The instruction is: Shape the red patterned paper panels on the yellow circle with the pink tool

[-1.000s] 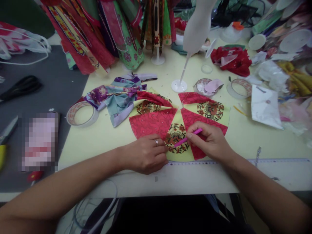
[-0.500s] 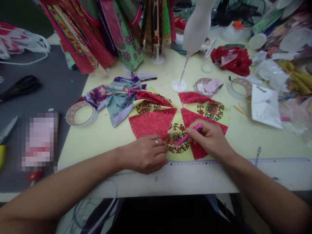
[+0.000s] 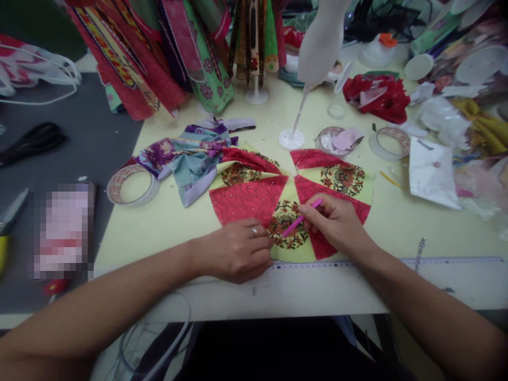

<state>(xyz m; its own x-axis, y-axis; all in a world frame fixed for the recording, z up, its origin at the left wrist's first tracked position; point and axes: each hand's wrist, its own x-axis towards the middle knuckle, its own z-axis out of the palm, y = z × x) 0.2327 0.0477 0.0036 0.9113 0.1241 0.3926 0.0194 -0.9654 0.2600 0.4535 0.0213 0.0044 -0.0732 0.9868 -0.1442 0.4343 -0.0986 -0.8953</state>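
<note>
A round skirt piece (image 3: 250,198) sewn from red and yellow flowered panels lies spread on the table. My left hand (image 3: 244,251), with a ring on one finger, rests palm down on its lower left edge. Its fingers lie on the cloth, slightly bent, and the thumb is hidden. Between the thumb and fingers of my right hand (image 3: 333,219) is a slim pink pen-like stick (image 3: 293,226). Its tip slants down to the left, at the flowered motif of the lower yellow panel, close to my left fingertips. I cannot tell whether the tip touches the cloth.
A clear ruler (image 3: 432,261) lies along the front of the table. Behind the skirt stand a white mannequin (image 3: 320,47) and several dressed forms. Tape rolls (image 3: 153,190), a purple-blue garment (image 3: 194,159) and a white packet (image 3: 433,177) lie around. Dark-handled scissors (image 3: 39,138) lie left.
My right hand has moved slightly to the left with the pink stick, whose tip has lifted or shifted a little. My left hand and the skirt piece stay in place.
</note>
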